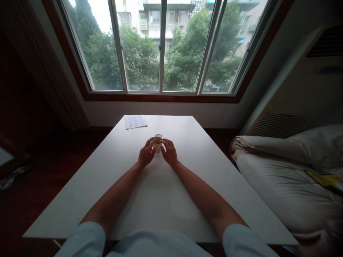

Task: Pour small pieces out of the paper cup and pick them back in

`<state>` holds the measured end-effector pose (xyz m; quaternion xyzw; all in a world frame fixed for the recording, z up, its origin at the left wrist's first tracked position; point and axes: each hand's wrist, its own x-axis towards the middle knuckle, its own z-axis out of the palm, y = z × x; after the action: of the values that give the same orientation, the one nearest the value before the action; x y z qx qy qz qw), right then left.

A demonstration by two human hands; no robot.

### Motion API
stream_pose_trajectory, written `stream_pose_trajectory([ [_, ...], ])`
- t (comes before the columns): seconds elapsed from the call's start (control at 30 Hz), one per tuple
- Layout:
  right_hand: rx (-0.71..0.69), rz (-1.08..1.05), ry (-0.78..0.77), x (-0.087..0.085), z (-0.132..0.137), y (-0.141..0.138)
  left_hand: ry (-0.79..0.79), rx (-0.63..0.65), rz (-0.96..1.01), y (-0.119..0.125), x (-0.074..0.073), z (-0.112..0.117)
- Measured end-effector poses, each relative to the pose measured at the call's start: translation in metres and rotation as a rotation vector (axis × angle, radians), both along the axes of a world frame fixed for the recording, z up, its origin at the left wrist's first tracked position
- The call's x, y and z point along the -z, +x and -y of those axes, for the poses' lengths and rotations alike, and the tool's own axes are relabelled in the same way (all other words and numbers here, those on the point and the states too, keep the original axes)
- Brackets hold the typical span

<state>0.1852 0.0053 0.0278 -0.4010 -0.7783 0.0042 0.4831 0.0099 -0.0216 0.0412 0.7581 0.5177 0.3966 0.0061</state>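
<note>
Working at a small cup (157, 147), upright on the far half of the white table (193, 178), with left hand (146, 153) and right hand (169, 151) brought in from either side. Bracketing the cup between curved fingers, with fingertips up by its brown top (158, 140) and thumbs lower, close to the sides. Cannot tell from here whether really pinching the cup or only resting lightly against it; not spread wide, in any case. Can make out a dark loop (158, 135) at the far side of the brown top, without being able to say whether attached, lying on it or standing behind. Looks like a step of steadying or handling the cup with both hands at once, judging by the matched pose. Would call, in any next move, for even pressure from left and right, for keeping the cup level, and for care around the loop. Should also mean going gently, so as not to tip or dent anything so small. Needs no allowance for the papers (135, 122), lying well apart at the far left of the table, nor for the bedding (276, 182), off to the right.
</note>
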Motion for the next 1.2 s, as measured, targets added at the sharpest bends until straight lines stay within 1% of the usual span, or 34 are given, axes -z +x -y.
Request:
stream_pose_trajectory([
  [0.23, 0.079, -0.204, -0.041, 0.014, -0.02, 0.009, -0.053, 0.13, -0.044, -0.001, 0.008, -0.005],
  [0.43, 0.084, -0.268, -0.085, 0.021, -0.025, 0.009, -0.061, 0.146, -0.036, -0.004, 0.008, -0.006],
  [0.63, 0.063, -0.25, -0.121, 0.023, -0.025, 0.006, -0.04, 0.153, -0.027, -0.004, 0.008, -0.005],
  [0.73, 0.069, -0.252, -0.149, 0.026, -0.027, 0.006, -0.012, 0.124, -0.006, -0.004, 0.007, -0.004],
  [0.9, 0.089, -0.238, -0.238, 0.036, -0.033, 0.007, 0.009, 0.016, 0.068, -0.005, 0.007, -0.004],
  [1.07, 0.127, -0.165, -0.33, 0.04, -0.037, 0.008, 0.016, -0.078, 0.189, -0.011, 0.013, -0.012],
  [1.13, 0.114, -0.144, -0.36, 0.04, -0.037, 0.007, -0.018, -0.109, 0.226, -0.015, 0.017, -0.017],
  [1.2, 0.073, -0.122, -0.392, 0.039, -0.035, 0.006, -0.115, -0.121, 0.23, -0.018, 0.022, -0.022],
])
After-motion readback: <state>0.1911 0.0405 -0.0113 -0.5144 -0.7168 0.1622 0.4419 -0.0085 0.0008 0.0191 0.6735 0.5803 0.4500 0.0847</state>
